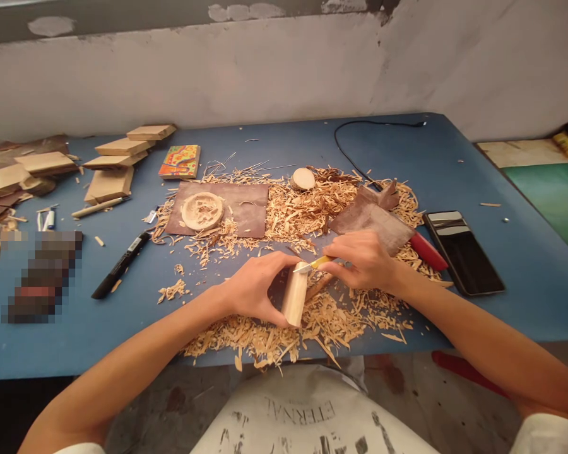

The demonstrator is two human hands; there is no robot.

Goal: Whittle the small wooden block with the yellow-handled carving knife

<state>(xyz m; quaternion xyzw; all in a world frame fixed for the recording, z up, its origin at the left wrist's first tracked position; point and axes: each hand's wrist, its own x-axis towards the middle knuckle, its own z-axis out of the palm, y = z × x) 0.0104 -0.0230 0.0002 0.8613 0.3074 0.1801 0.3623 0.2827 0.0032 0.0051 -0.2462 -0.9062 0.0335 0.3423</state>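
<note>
While the left hand [260,287] pinches a wood block [295,296] above shavings [331,315] on the blue surface [378,148], the right hand [362,258] grips a yellow cutter [318,261], its blade touching the block's top end.

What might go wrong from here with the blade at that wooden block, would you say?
The yellow-handled knife might slip off the wooden block into the left hand, which grips close to the blade. Loose shavings beneath could make the block skid if it rests on them.
</note>
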